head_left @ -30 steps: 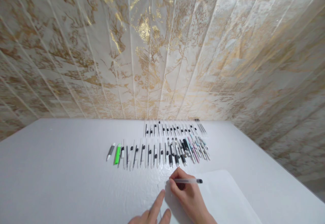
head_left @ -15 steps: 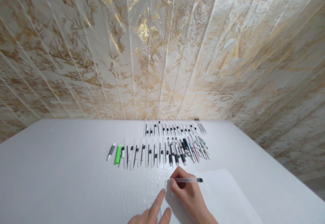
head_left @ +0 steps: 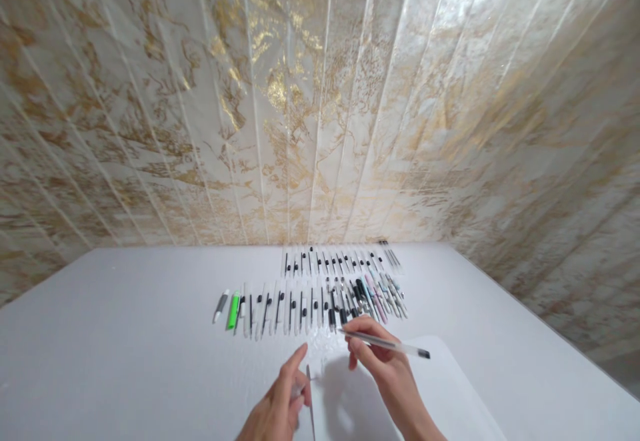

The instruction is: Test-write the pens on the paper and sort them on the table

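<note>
Two rows of slim clear-and-black plastic pen parts [head_left: 293, 305] lie across the white bench [head_left: 150, 367], too small to count surely. One bright green cylinder [head_left: 233, 311] and one grey-and-white tube [head_left: 221, 306] end the nearer row at left. Of the two hands, the right [head_left: 386, 365] pinches one translucent, black-ended pen [head_left: 387, 343] above one white paper sheet [head_left: 450, 387]; the left [head_left: 279, 399] is half-curled, index finger extended, its grip unclear.
</note>
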`<control>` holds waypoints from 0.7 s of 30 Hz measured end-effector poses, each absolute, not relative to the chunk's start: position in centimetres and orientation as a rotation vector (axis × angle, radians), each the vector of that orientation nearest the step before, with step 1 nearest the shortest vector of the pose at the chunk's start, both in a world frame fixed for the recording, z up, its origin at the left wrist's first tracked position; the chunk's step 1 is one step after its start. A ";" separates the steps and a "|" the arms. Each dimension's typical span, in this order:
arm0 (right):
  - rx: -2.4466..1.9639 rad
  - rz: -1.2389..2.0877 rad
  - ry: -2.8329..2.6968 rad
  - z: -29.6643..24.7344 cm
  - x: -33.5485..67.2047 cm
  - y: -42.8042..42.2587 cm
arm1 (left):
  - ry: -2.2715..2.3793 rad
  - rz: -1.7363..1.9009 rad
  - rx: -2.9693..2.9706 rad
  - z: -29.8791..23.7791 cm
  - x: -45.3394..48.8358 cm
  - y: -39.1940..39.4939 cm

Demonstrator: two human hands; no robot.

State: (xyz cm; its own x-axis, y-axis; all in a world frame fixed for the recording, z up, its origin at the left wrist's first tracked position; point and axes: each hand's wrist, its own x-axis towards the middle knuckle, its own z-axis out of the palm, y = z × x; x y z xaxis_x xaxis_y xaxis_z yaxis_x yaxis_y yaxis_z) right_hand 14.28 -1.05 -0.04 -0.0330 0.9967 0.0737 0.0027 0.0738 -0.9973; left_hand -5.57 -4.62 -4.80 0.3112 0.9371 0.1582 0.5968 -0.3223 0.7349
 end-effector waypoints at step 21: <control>-1.065 0.815 -1.901 2.1 13.1 -3.0 | 1.187 0.947 1.585 -1.6 -2.0 -4.1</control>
State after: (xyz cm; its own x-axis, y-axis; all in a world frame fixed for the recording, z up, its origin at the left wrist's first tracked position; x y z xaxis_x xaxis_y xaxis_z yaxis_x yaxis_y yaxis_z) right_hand 13.13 -3.04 2.11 -0.3326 0.8854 0.3246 0.3757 0.4401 -0.8155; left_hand -2.04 -4.08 -1.59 0.2419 0.9688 0.0547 0.2683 -0.1209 0.9557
